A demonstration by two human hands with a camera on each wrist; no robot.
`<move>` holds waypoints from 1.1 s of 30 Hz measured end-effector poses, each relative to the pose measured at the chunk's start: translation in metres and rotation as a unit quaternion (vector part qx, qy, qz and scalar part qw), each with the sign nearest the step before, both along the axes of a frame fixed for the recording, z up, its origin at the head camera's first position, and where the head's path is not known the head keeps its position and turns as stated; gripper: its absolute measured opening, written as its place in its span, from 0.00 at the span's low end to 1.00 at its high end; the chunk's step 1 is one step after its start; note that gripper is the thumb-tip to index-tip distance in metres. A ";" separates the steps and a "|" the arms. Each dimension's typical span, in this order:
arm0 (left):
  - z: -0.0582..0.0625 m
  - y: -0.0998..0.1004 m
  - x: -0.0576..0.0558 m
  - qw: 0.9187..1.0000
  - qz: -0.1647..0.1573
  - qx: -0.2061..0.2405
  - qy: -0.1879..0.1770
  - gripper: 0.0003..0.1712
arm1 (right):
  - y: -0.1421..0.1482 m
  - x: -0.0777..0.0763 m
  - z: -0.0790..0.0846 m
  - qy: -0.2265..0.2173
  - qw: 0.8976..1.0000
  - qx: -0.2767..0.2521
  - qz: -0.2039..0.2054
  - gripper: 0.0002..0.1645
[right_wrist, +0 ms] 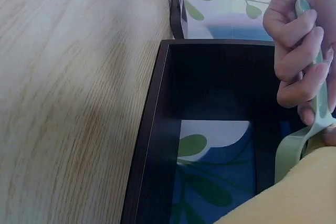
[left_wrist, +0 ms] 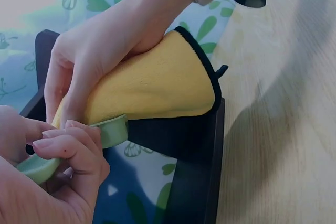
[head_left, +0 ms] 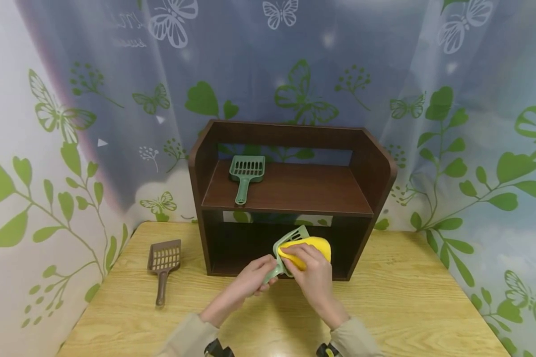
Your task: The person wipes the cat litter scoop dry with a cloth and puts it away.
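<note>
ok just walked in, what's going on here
A person's left grip has a pale green slotted scoop by its handle, while the right grip holds a yellow cloth against it, in front of a dark brown shelf unit. A darker green scoop lies on the unit's upper level. A brown scoop lies on the table, left of the unit.

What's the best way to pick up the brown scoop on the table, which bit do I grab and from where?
The brown scoop is probably best gripped by its handle, coming from your side of the table: the handle is slim and points toward you, with the wide slotted head at the far end.
</note>
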State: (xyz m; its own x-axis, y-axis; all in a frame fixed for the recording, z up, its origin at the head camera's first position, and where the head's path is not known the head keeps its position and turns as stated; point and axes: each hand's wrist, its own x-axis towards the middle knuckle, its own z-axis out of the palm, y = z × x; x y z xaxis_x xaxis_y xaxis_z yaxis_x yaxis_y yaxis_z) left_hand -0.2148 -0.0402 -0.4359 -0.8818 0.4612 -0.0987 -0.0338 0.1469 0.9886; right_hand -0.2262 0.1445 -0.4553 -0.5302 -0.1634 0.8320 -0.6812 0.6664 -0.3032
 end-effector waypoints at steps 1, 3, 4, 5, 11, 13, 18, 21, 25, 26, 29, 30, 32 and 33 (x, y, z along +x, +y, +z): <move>0.000 0.001 0.000 1.000 -0.002 0.004 -0.004 0.18 | 0.000 -0.001 0.000 0.008 1.000 0.000 -0.004 0.15; 0.000 0.002 0.001 1.000 -0.004 0.011 -0.010 0.18 | 0.000 -0.002 -0.001 0.022 1.000 0.005 -0.019 0.15; 0.000 0.003 0.002 1.000 -0.005 0.012 -0.013 0.18 | 0.000 -0.003 -0.001 0.028 0.999 0.010 -0.030 0.16; 0.000 0.003 0.002 1.000 -0.006 0.013 -0.015 0.18 | 0.001 -0.004 -0.001 0.035 0.998 0.016 -0.042 0.16; -0.001 0.004 0.006 1.000 -0.008 0.016 -0.020 0.17 | 0.013 -0.014 0.000 0.071 0.989 0.045 -0.124 0.21; -0.002 0.003 0.007 1.000 -0.008 0.020 -0.021 0.17 | 0.018 -0.016 0.001 0.076 0.986 0.049 -0.138 0.22; -0.004 -0.001 0.006 0.999 -0.005 0.031 -0.023 0.16 | 0.026 -0.017 0.003 0.074 0.986 0.068 -0.136 0.21; -0.004 -0.005 0.005 0.999 0.011 0.031 -0.017 0.16 | 0.032 -0.015 0.000 0.061 0.985 0.108 -0.117 0.22; -0.003 -0.011 0.000 0.999 0.040 0.019 0.006 0.17 | 0.042 -0.012 -0.010 0.047 0.978 0.181 -0.090 0.23; -0.003 -0.012 0.000 0.999 0.043 0.016 0.008 0.18 | 0.044 -0.011 -0.012 0.045 0.977 0.191 -0.086 0.23; -0.003 -0.013 -0.002 0.999 0.041 0.009 0.012 0.18 | 0.050 -0.010 -0.014 0.037 0.981 0.173 -0.074 0.23; -0.004 -0.013 -0.002 0.999 0.038 0.010 0.006 0.19 | 0.052 -0.009 -0.014 0.035 0.984 0.158 -0.073 0.23; -0.005 -0.012 -0.002 0.999 0.034 0.012 -0.001 0.20 | 0.055 -0.008 -0.010 0.034 0.989 0.121 -0.074 0.22; -0.006 -0.011 -0.002 0.999 0.033 0.013 -0.005 0.20 | 0.056 -0.008 -0.008 0.034 0.991 0.101 -0.076 0.22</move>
